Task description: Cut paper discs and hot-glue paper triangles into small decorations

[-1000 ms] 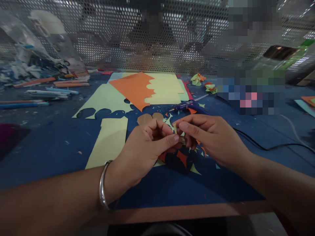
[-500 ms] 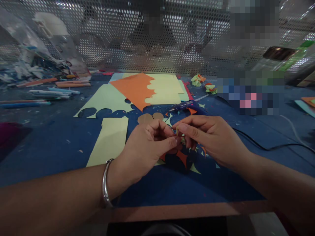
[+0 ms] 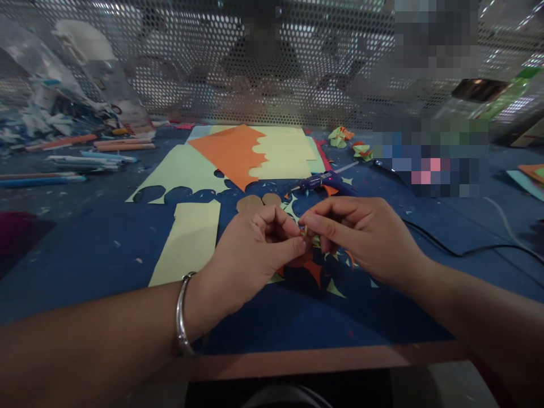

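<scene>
Over the blue table, my left hand [image 3: 250, 255] and my right hand [image 3: 365, 229] meet fingertip to fingertip. Between them is a tiny piece of pale yellow paper [image 3: 304, 229], mostly hidden by the fingers. Both hands are closed in a pinch on it, thumb against forefinger. Orange and pale green paper scraps [image 3: 313, 272] lie beneath and around the hands. Just beyond my left hand are two rounded brown pieces [image 3: 250, 204]. A blue glue gun [image 3: 321, 181] rests on the table past my right hand.
Scallop-cut orange paper [image 3: 232, 150] overlaps pale yellow and green sheets. A pale strip of paper [image 3: 191, 238] lies left. Several pens [image 3: 85, 161] are at far left, crumpled paper flowers [image 3: 340, 137] at the back. A black cord [image 3: 442, 246] runs right; perforated metal mesh [image 3: 191, 56] stands behind.
My right fingertips have shifted slightly down and left, closer to my left ones. Less of the yellow paper piece shows between them. The view has moved slightly.
</scene>
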Tool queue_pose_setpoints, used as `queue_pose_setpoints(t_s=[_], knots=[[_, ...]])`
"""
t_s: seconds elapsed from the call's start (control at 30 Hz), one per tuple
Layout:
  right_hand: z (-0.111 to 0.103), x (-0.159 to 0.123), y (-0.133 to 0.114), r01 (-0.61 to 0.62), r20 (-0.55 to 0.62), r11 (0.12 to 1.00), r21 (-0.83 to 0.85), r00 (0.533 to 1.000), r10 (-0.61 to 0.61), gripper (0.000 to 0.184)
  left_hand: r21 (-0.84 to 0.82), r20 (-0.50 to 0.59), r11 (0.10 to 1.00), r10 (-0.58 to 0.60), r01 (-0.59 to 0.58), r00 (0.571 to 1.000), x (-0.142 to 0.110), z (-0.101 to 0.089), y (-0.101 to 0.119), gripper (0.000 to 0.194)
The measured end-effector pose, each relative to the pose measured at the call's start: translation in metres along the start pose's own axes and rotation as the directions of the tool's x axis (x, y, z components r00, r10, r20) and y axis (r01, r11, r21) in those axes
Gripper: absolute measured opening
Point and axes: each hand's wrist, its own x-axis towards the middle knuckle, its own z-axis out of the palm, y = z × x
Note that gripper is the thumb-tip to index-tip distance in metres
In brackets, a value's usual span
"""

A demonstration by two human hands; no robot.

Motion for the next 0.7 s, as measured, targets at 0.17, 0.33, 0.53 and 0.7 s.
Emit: queue_pose_setpoints(t_s=[0.17,0.33,0.53,0.7], knots=[[0.0001,0.0012,-0.0002,-0.021,-0.011,1.000,0.016,1.000,0.021,0.021,0.006,0.029,1.000,-0.010,0.009,1.000,-0.0010,-0.0015,-0.0015,0.024],[0.0006,0.0008,-0.0030,-0.019,-0.030,1.000,0.007,0.999,0.020,0.024,0.023,0.035,1.000,-0.020,0.019,0.999,-0.0015,-0.0025,-0.0004,0.023],[0.0006,0.0007,-0.0044,-0.020,-0.027,1.000,-0.002,0.999,0.020,0.020,0.035,0.031,0.999,-0.001,0.000,1.000,-0.0033,-0.0024,0.0023,0.028],[0.0022,-0.0006,-0.0026,0.010,-0.017,1.000,-0.017,1.000,-0.010,0.018,-0.017,0.005,0.998,0.056,-0.056,0.998,-0.0002,-0.0020,0.0017,0.030]])
